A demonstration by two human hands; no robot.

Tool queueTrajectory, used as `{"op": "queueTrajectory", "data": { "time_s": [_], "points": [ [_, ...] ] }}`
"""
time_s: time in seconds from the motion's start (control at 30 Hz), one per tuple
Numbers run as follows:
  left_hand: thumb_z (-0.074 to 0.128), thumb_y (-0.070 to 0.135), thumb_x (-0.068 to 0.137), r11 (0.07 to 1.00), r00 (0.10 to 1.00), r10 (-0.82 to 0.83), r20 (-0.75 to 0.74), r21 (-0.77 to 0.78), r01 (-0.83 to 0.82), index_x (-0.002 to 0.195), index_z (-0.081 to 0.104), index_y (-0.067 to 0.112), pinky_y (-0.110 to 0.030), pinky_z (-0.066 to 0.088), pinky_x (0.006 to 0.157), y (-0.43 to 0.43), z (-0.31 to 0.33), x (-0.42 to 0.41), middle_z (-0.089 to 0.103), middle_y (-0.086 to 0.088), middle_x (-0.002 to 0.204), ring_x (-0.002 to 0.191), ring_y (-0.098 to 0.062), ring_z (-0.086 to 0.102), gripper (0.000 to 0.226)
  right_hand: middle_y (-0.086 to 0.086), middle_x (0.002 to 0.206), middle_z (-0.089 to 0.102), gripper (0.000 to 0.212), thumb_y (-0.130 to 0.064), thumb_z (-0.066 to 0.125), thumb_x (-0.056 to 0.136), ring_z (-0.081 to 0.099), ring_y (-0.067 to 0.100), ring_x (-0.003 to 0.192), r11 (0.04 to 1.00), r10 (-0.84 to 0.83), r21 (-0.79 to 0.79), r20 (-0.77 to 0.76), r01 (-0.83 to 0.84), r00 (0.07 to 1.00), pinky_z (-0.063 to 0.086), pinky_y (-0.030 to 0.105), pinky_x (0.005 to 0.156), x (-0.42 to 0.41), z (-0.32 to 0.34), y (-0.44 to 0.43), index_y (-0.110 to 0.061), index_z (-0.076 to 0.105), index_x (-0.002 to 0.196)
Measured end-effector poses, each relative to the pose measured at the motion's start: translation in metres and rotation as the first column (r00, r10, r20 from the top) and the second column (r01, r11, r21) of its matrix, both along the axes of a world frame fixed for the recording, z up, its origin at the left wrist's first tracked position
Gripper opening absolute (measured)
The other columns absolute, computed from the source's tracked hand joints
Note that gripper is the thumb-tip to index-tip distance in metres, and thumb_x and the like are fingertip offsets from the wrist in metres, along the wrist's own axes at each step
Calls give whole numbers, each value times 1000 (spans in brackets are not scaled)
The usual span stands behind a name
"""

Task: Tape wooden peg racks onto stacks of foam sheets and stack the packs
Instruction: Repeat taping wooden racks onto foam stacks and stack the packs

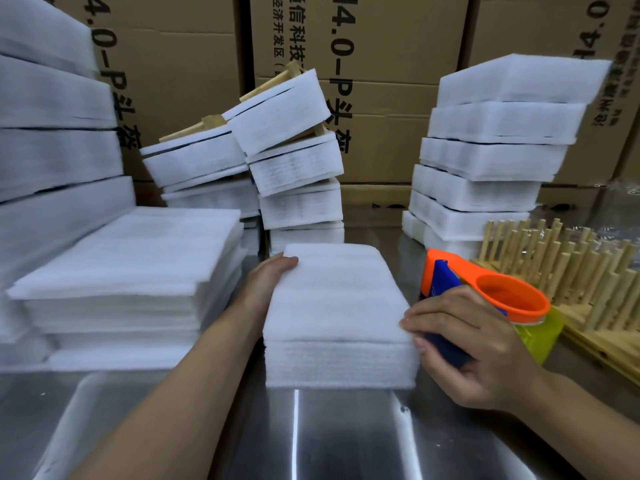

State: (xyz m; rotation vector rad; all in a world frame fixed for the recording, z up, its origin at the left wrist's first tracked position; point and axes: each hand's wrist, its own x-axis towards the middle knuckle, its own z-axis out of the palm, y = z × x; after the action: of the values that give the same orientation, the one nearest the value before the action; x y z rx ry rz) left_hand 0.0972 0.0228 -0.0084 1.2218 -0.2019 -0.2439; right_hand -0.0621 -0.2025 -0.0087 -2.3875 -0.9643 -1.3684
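Note:
A stack of white foam sheets (336, 306) lies on the steel table in front of me. My left hand (268, 278) rests against its far left side with straight fingers on the top edge. My right hand (474, 348) grips the blue handle of an orange tape dispenser (485, 289) holding a yellowish tape roll, right beside the stack's near right corner; its fingertips touch the foam. Wooden peg racks (571, 268) stand at the right, pegs up.
A broad pile of loose foam sheets (131, 265) lies at the left. Finished packs (294, 161) with wooden racks lean in piles at the back middle, with more foam stacks (495, 150) at the back right and far left. Cardboard boxes (381, 98) wall the back.

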Motion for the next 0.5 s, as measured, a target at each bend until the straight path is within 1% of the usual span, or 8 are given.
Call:
{"op": "queueTrajectory", "data": {
  "time_s": [0.07, 0.2, 0.27, 0.33, 0.37, 0.4, 0.5],
  "points": [
    [55, 13, 91, 1000, 1000, 5, -2, 5, -5, 92, 66, 18, -16, 50, 49, 0, -1, 3, 74, 3, 74, 62, -10, 70, 12, 3, 87, 72, 18, -14, 60, 79, 66, 13, 79, 1000, -1, -2, -7, 1, 1000, 47, 33, 72, -1, 1, 1, -4, 75, 82],
    [57, 16, 90, 999, 1000, -7, -2, 34, 7, 104, 67, 16, -22, 52, 60, 1, -2, 4, 73, -2, 89, 71, -14, 71, 18, 3, 87, 73, 19, -14, 60, 79, 67, 15, 75, 1000, 4, 11, -10, -3, 1000, 47, 33, 70, -1, 2, 2, -4, 76, 81],
    [58, 17, 89, 1000, 1000, 1, -4, 29, -1, 106, 67, 16, -21, 52, 57, 1, -3, 5, 74, -1, 87, 70, -14, 71, 19, 3, 86, 73, 19, -15, 60, 78, 66, 15, 73, 1000, 12, 15, 5, -12, 1000, 47, 33, 69, -2, 2, 2, -4, 76, 80],
    [59, 16, 88, 1000, 1000, 17, -1, 20, -17, 96, 68, 18, -18, 51, 50, 2, -4, 5, 74, 1, 78, 65, -13, 71, 12, 3, 86, 73, 20, -16, 60, 78, 66, 16, 71, 1000, 15, 17, 17, -15, 1000, 47, 34, 67, -1, 3, 2, -4, 76, 78],
    [60, 17, 88, 1000, 1000, 19, -3, 19, -19, 94, 68, 19, -18, 51, 49, 2, -4, 4, 74, 2, 77, 65, -13, 71, 11, 3, 86, 73, 21, -17, 60, 78, 66, 16, 71, 1000, 15, 15, 18, -15, 1000, 47, 34, 67, -1, 4, 2, -5, 76, 78],
    [60, 17, 88, 1000, 1000, 19, -4, 23, -19, 97, 68, 18, -18, 52, 51, 2, -4, 4, 75, 1, 79, 67, -13, 71, 12, 3, 86, 74, 22, -17, 59, 78, 66, 15, 71, 1000, 14, 10, 17, -14, 1000, 47, 34, 67, -1, 4, 2, -5, 77, 78],
    [62, 21, 86, 999, 1000, 15, -18, 41, -15, 114, 65, 13, -27, 54, 68, 3, -5, 6, 74, -5, 95, 80, -19, 71, 29, 3, 92, 73, 30, -25, 53, 87, 65, 14, 78, 1000, 5, 21, 25, -5, 1000, 44, 34, 72, -3, 7, -1, -6, 77, 84]
  ]
}}
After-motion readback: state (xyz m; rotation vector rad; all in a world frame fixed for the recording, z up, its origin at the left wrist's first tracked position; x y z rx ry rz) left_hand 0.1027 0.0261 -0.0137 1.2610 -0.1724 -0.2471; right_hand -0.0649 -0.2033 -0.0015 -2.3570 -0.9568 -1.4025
